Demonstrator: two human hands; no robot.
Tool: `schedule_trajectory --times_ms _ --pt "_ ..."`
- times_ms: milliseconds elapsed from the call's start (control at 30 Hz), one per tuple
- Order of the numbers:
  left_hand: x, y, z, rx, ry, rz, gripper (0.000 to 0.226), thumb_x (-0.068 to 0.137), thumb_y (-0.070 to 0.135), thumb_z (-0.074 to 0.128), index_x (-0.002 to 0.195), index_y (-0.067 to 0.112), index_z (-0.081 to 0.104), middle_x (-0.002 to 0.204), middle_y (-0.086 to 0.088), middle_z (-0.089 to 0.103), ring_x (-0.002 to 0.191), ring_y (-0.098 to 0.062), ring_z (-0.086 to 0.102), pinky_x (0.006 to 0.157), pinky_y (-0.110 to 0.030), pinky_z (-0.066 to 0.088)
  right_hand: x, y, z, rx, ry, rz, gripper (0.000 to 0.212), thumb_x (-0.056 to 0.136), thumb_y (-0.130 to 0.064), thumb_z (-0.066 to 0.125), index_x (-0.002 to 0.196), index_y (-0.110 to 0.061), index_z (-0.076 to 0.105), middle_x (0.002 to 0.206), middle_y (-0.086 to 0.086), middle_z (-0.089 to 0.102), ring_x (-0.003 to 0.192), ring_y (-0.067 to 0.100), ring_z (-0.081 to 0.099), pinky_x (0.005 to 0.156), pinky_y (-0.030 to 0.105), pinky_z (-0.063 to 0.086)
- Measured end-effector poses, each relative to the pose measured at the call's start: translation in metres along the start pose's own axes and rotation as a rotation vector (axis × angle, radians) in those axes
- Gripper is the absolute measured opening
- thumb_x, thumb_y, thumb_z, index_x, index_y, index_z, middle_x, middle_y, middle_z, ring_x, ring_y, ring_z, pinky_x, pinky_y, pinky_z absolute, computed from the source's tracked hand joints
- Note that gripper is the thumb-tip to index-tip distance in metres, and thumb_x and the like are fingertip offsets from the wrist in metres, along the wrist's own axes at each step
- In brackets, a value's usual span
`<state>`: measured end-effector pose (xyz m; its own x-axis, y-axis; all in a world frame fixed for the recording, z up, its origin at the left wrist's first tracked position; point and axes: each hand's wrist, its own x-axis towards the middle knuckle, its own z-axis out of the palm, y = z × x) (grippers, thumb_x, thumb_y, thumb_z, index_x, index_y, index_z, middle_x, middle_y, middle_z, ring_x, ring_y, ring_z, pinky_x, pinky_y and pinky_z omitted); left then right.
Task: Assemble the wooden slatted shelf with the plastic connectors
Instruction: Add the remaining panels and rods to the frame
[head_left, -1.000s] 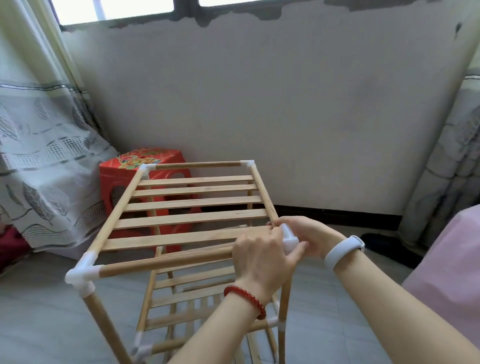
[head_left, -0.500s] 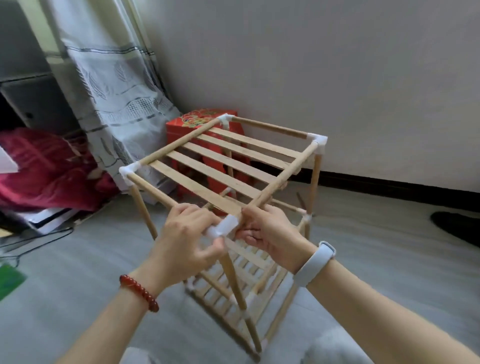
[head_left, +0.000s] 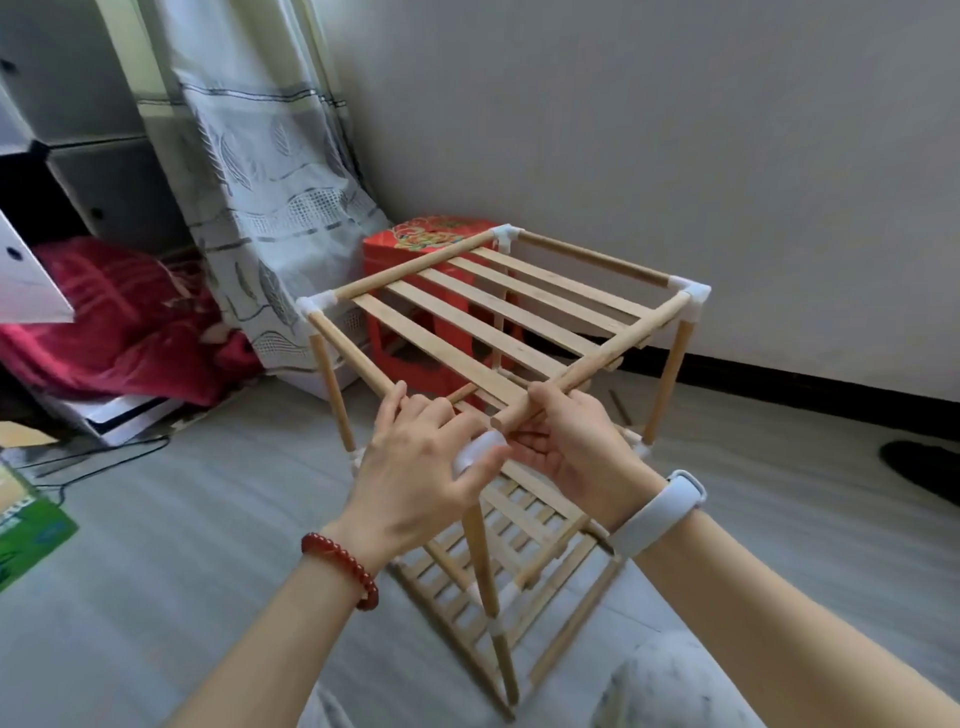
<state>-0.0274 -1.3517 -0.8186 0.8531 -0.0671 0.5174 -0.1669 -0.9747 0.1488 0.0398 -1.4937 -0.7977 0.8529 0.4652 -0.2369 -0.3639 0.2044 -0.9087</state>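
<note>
1. Shelf (head_left: 498, 332) stands on the floor (head_left: 156, 597) in front of you, its top tier of slats level and a lower tier showing beneath; three top corners already carry white connectors, so only the corner nearest you looks open.
2. Stool (head_left: 415, 291), red plastic, sits behind the shelf against the wall, beside the patterned curtain (head_left: 270, 208); neither touches your work.
3. Your left hand (head_left: 415, 467) wraps over the near-corner connector (head_left: 475, 449), thumb and fingers curled round it, with the fingertips reaching onto the front rail (head_left: 358, 358). That grip seems meant to steady the plastic on top of the near upright (head_left: 488, 571) while the rails are fed in.
4. Your right hand (head_left: 566, 447) pinches the free end of the side rail (head_left: 597, 358), which sits just beside the connector but not inside it; the bare wooden end is plainly visible. Holding it close to the tip gives you aim for the socket.
5. Judging from this, the step in hand is seating that rail end. Line it up straight before pushing, since a skewed entry could jam or lever the far connector (head_left: 691, 293) loose.
</note>
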Motion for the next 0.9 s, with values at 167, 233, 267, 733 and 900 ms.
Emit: schedule_trajectory --times_ms 167,233,267,733,900 --pt "0.001 0.008 0.013 0.045 0.144 0.032 0.043 0.092 0.048 0.037 0.088 0.017 0.067 0.079 0.009 0.058 0.082 -0.016 0.058 0.104 -0.062 0.031 0.002 0.004 -0.001 -0.065 0.036 -0.029 0.023 0.097 -0.016 0.042 0.106 0.000 0.056 0.075 0.009 0.067 0.061 0.012 0.063 0.054 0.020 0.048" --pt "-0.001 0.009 0.016 0.067 0.176 0.025 0.051 0.096 0.049 0.030 0.087 0.015 0.067 0.080 0.005 0.062 0.082 -0.017 0.059 0.103 -0.061 0.029 0.006 0.008 -0.001 -0.117 0.080 -0.033 0.029 0.095 -0.018 0.044 0.117 0.000 0.050 0.080 0.009 0.064 0.063 0.012 0.060 0.054 0.022 0.043" --pt "-0.002 0.010 0.017 0.062 0.183 0.013 0.053 0.097 0.049 0.028 0.088 0.015 0.067 0.081 0.005 0.063 0.083 -0.017 0.059 0.104 -0.059 0.027 0.007 0.009 0.000 -0.141 0.094 -0.036 0.031 0.094 -0.019 0.045 0.118 0.000 0.049 0.081 0.008 0.064 0.064 0.012 0.060 0.056 0.023 0.041" --pt "0.006 0.007 0.022 0.083 0.190 0.084 0.032 0.093 0.037 0.038 0.085 0.019 0.064 0.075 0.007 0.057 0.073 -0.011 0.055 0.089 -0.031 0.037 0.019 0.007 -0.041 -1.067 0.366 -1.046 0.031 0.093 -0.029 0.041 0.076 -0.012 0.061 0.067 -0.005 0.056 0.063 0.009 0.049 0.061 0.024 0.039" --pt "0.008 0.002 0.016 0.162 0.193 0.150 0.029 0.091 0.034 0.040 0.080 0.020 0.062 0.073 0.009 0.055 0.070 -0.008 0.051 0.077 -0.027 0.041 0.053 0.008 -0.030 -1.386 0.035 -1.235 0.033 0.091 -0.027 0.036 0.071 -0.017 0.061 0.074 -0.006 0.058 0.061 0.010 0.052 0.068 0.030 0.045"
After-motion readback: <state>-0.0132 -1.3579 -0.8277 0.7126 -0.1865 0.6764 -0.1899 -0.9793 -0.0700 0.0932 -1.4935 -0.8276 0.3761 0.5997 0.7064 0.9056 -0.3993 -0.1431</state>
